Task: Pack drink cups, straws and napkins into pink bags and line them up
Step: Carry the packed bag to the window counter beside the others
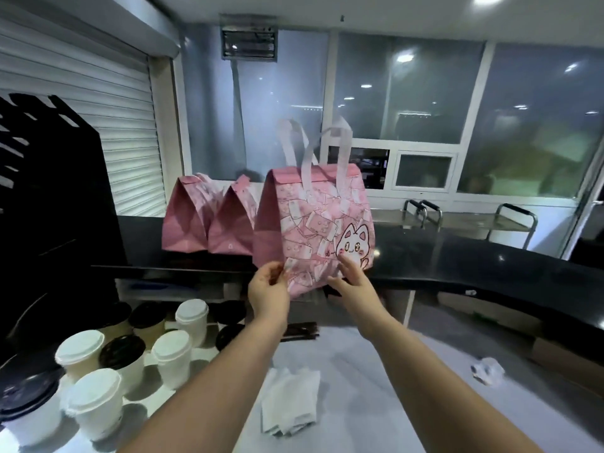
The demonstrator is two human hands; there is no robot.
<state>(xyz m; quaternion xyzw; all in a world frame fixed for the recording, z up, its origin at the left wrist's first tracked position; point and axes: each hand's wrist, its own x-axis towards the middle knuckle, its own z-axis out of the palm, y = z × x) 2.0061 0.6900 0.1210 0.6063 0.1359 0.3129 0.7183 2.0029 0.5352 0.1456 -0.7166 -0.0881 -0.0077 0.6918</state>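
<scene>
My left grip [269,289] pinches the pink bag [313,220] by its lower corner; my right grip [351,277] presses it, fingers straight. Soft, probably bottom-heavy: best supported at the base.

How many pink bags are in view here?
3. The left bag and middle bag stand together on the black counter. The cat-print bag, rightmost, is held at its lower edge by the left hand and right hand. Others may hide behind them.
</scene>
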